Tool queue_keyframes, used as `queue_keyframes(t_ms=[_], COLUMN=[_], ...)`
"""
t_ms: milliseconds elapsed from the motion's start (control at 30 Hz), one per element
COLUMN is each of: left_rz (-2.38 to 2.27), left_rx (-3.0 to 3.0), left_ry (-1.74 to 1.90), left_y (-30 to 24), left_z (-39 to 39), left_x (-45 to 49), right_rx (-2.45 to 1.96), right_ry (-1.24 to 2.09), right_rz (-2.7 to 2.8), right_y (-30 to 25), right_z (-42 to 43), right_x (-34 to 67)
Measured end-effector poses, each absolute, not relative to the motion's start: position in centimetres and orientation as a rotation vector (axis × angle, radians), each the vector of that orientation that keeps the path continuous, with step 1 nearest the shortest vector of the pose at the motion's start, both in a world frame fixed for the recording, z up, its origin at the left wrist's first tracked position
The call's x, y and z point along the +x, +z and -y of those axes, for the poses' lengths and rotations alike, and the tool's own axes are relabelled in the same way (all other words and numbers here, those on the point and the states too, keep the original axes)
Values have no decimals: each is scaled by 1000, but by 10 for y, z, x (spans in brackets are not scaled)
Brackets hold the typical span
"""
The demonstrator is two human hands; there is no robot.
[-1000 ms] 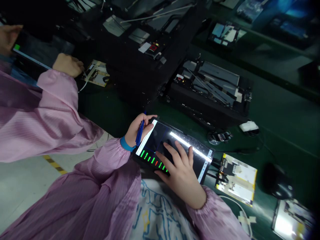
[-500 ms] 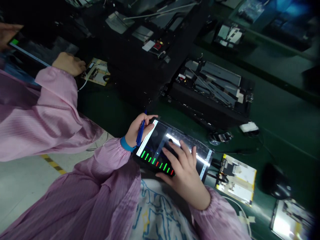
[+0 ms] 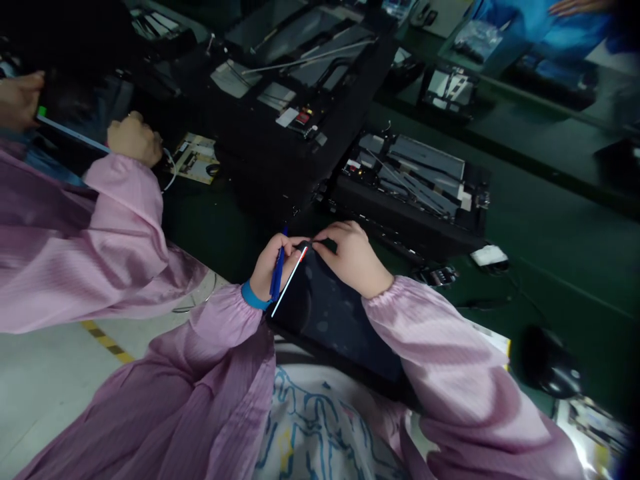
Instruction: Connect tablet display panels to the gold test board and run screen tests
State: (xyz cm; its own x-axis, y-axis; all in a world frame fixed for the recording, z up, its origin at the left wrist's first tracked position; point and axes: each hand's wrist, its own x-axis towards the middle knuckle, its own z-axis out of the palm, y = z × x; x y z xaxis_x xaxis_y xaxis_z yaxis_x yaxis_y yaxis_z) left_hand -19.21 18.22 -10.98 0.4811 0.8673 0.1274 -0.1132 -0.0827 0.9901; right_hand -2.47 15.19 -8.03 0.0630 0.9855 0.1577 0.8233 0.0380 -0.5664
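Observation:
A black tablet (image 3: 330,320) rests tilted at the near edge of the green bench, its screen dark except for a bright strip along its left edge. My left hand (image 3: 273,267) grips that left edge and also holds a blue pen (image 3: 277,279) against it. My right hand (image 3: 350,257) has its fingers pinched at the tablet's top left corner, fingertips close to my left thumb. What the pinch holds is too small to see. Pink sleeves cover both my arms.
A co-worker in a pink sleeve (image 3: 100,220) works at the left, a hand (image 3: 133,137) by a circuit board (image 3: 195,158). Black test fixtures (image 3: 410,187) stand behind the tablet. A black mouse (image 3: 550,363), a white adapter (image 3: 487,255) and cables lie at the right.
My right hand left the screen's lower part and moved up to the top left corner, closing into a pinch. The green and red bars vanished; the screen is dark.

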Motion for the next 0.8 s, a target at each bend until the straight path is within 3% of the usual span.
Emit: queue_keyframes(t_ms=[167,433,633,800], left_rz=[-722,-725,-715,-695], left_rx=[1443,1429,1540,1583], left_ry=[932,856,872,896], left_y=[-110,-112,-108,-108], left_z=[-184,-188,-189,-191], left_x=[-192,-189,-191,-191], right_rx=[-1639,-1500,-1367,-1403], right_ry=[490,723,486,448], right_rz=[1798,1511,613,683], right_y=[-63,-41,-59,-59], right_z=[-142,-30,28,61], right_x=[-26,19,56,80])
